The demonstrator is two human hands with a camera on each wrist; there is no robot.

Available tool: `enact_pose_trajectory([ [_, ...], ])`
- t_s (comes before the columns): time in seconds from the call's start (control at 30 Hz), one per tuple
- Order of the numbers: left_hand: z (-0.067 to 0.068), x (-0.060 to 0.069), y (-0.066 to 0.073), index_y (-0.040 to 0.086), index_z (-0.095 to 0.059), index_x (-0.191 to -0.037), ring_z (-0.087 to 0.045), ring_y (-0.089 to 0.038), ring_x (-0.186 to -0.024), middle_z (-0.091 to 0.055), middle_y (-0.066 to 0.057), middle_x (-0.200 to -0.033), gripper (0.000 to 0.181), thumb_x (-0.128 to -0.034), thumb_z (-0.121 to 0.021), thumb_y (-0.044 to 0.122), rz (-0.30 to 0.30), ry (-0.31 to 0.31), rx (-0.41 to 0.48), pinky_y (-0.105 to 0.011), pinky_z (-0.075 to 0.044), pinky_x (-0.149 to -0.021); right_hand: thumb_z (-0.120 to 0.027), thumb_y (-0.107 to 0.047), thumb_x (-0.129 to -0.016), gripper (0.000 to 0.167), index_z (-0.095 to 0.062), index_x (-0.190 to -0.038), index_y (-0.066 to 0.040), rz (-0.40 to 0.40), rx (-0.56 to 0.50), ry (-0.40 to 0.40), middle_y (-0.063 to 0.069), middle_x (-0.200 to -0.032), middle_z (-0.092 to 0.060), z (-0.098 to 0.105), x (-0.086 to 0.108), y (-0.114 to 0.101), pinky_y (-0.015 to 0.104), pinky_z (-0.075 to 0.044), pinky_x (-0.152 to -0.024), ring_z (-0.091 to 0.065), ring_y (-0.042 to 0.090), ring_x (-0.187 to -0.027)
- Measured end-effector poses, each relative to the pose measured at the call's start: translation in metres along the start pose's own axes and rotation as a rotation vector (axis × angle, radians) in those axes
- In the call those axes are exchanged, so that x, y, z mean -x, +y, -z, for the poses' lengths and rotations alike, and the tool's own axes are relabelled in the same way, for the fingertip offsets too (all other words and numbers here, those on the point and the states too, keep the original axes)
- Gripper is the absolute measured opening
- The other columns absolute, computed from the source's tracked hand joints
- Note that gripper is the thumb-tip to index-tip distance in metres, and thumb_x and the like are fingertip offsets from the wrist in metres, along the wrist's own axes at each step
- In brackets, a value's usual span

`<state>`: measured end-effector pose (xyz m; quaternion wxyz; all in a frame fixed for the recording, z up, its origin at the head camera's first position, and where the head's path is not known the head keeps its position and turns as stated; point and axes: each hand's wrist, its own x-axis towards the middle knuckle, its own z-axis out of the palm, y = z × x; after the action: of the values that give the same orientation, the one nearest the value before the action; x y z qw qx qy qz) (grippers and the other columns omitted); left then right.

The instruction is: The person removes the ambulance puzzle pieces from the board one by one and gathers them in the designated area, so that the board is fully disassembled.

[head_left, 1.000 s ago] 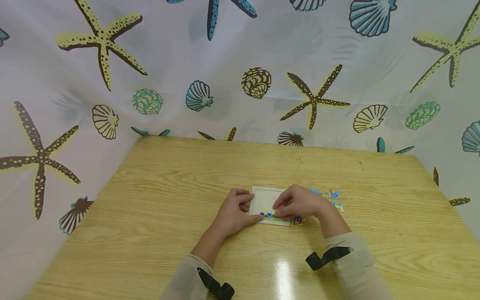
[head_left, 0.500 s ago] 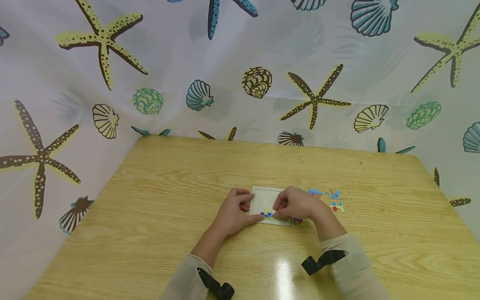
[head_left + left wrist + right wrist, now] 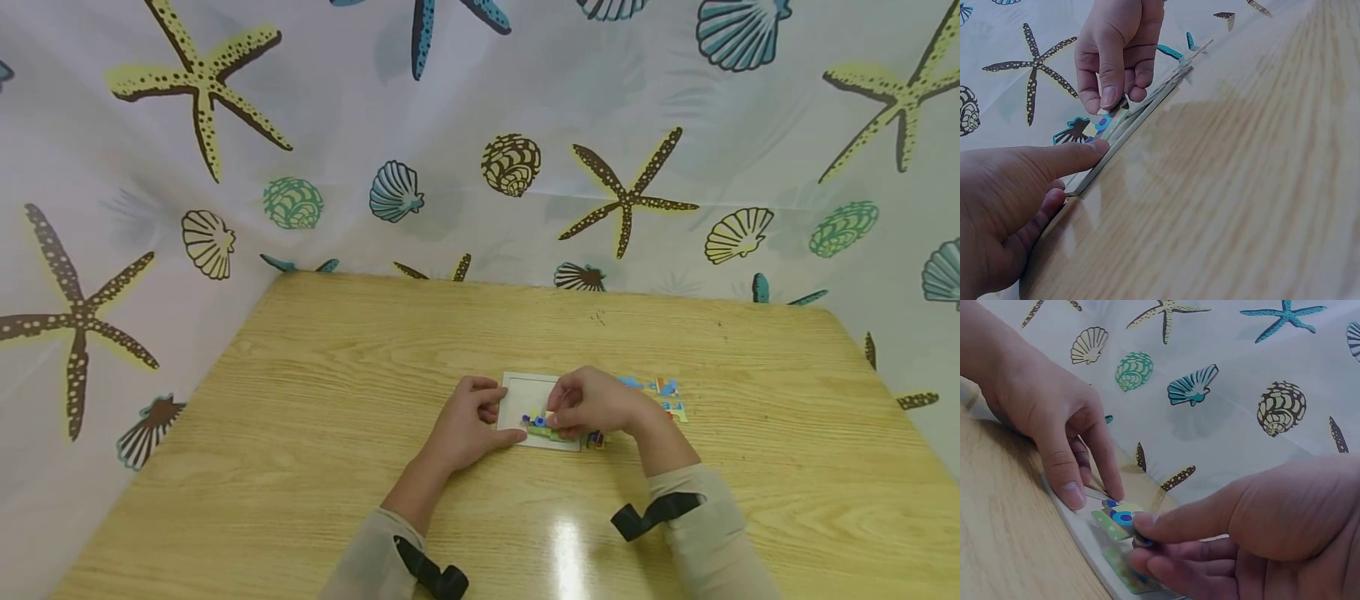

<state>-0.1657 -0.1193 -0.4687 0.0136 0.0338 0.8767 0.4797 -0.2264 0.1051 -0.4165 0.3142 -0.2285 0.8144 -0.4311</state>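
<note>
A shallow white puzzle tray [image 3: 517, 400] lies mid-table. My left hand [image 3: 467, 423] grips its left side, thumb on the near rim and fingers along the left edge. Inside, along the near side, are a few jigsaw pieces [image 3: 538, 422], green below with a blue ring. Over the tray's right part, my right hand [image 3: 600, 404] pinches a jigsaw piece [image 3: 1142, 539] between thumb and fingers. In the right wrist view that piece touches the blue-ringed piece [image 3: 1124, 517], which sits tilted. The fingers hide much of the held piece. Another green piece [image 3: 1125, 569] shows beneath.
Loose jigsaw pieces [image 3: 666, 387] lie on the wooden table [image 3: 360, 350] to the tray's right, partly behind my right hand. A dark purple piece [image 3: 596, 438] lies at the tray's near right corner. A shell-patterned curtain [image 3: 450, 125] surrounds the table's back and sides.
My right hand first shifted slightly left, then back to the right and a little up. The jigsaw pieces beneath its fingers now sit tilted. My left hand stays on the tray.
</note>
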Motion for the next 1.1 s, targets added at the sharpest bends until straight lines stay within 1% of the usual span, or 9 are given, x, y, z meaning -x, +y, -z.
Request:
enact_pose_trajectory([
  [0.1, 0.0, 0.0, 0.0, 0.001, -0.062, -0.134, -0.057, -0.015, -0.098, -0.049, -0.008, -0.137, 0.071, -0.0743, -0.09, 0.026, -0.008, 0.001, -0.002, -0.033, -0.052, -0.089, -0.069, -0.009, -0.094, 0.016, -0.065, -0.103, 0.003, 0.026, -0.051, 0.01, 0.011, -0.086, -0.069, 0.006, 0.001, 0.004, 0.035, -0.061, -0.071, -0.07, 0.019, -0.073],
  [0.2, -0.001, 0.0, 0.0, 0.001, -0.061, -0.135, -0.056, -0.015, -0.098, -0.049, -0.008, -0.137, 0.071, -0.0743, -0.09, 0.026, -0.008, -0.001, -0.002, -0.033, -0.053, -0.089, -0.068, -0.011, -0.095, 0.018, -0.066, -0.105, 0.003, 0.06, -0.064, 0.02, 0.013, -0.089, -0.071, 0.012, 0.003, 0.008, 0.036, -0.061, -0.073, -0.071, 0.021, -0.076],
  [0.27, -0.001, 0.0, 0.0, 0.0, -0.061, -0.134, -0.057, -0.015, -0.098, -0.049, -0.008, -0.137, 0.071, -0.0742, -0.09, 0.026, -0.012, 0.0, -0.006, -0.032, -0.053, -0.089, -0.068, -0.012, -0.095, 0.019, -0.066, -0.106, 0.003, 0.068, -0.072, 0.023, 0.013, -0.09, -0.072, 0.016, 0.004, 0.011, 0.036, -0.061, -0.075, -0.071, 0.022, -0.078],
  [0.47, -0.001, 0.0, 0.0, 0.0, -0.062, -0.133, -0.057, -0.016, -0.098, -0.049, -0.009, -0.136, 0.071, -0.0739, -0.09, 0.027, -0.009, 0.003, -0.009, -0.033, -0.053, -0.089, -0.068, -0.012, -0.095, 0.023, -0.064, -0.111, 0.005, 0.053, -0.109, 0.013, 0.015, -0.095, -0.072, 0.028, 0.01, 0.017, 0.036, -0.061, -0.078, -0.072, 0.02, -0.082],
  [0.63, -0.001, 0.0, -0.001, 0.0, -0.062, -0.133, -0.056, -0.016, -0.098, -0.049, -0.009, -0.136, 0.071, -0.0737, -0.09, 0.026, -0.013, 0.003, -0.005, -0.033, -0.052, -0.088, -0.069, -0.014, -0.095, 0.026, -0.065, -0.112, 0.005, 0.043, -0.068, 0.012, 0.015, -0.094, -0.073, 0.038, 0.017, 0.022, 0.036, -0.061, -0.076, -0.072, 0.019, -0.081],
  [0.73, -0.001, 0.0, -0.001, 0.0, -0.062, -0.133, -0.056, -0.017, -0.098, -0.049, -0.009, -0.137, 0.071, -0.0735, -0.091, 0.026, -0.014, 0.001, -0.001, -0.033, -0.052, -0.088, -0.069, -0.014, -0.094, 0.025, -0.066, -0.111, 0.004, 0.038, -0.033, 0.013, 0.014, -0.089, -0.074, 0.043, 0.02, 0.025, 0.034, -0.06, -0.073, -0.072, 0.017, -0.079],
  [0.8, -0.001, 0.0, -0.001, 0.001, -0.062, -0.133, -0.056, -0.017, -0.099, -0.049, -0.009, -0.137, 0.071, -0.0732, -0.091, 0.025, -0.011, 0.0, 0.001, -0.034, -0.052, -0.088, -0.069, -0.013, -0.094, 0.024, -0.067, -0.11, 0.004, 0.031, -0.026, 0.006, 0.012, -0.087, -0.074, 0.046, 0.023, 0.027, 0.033, -0.059, -0.073, -0.071, 0.016, -0.078],
  [0.93, -0.001, 0.001, -0.001, 0.001, -0.062, -0.134, -0.056, -0.016, -0.099, -0.049, -0.008, -0.137, 0.071, -0.073, -0.091, 0.025, -0.006, 0.001, 0.002, -0.033, -0.052, -0.088, -0.068, -0.012, -0.095, 0.021, -0.067, -0.108, 0.004, 0.0, -0.006, -0.018, 0.009, -0.086, -0.074, 0.052, 0.029, 0.03, 0.033, -0.06, -0.075, -0.071, 0.017, -0.077],
  [1.1, -0.001, 0.002, 0.0, 0.001, -0.062, -0.134, -0.055, -0.016, -0.098, -0.049, -0.007, -0.137, 0.071, -0.0728, -0.091, 0.024, 0.003, 0.003, 0.007, -0.032, -0.052, -0.087, -0.067, -0.01, -0.095, 0.018, -0.067, -0.105, 0.005, -0.066, 0.019, -0.071, 0.007, -0.087, -0.07, 0.058, 0.039, 0.031, 0.031, -0.06, -0.076, -0.07, 0.015, -0.077],
])
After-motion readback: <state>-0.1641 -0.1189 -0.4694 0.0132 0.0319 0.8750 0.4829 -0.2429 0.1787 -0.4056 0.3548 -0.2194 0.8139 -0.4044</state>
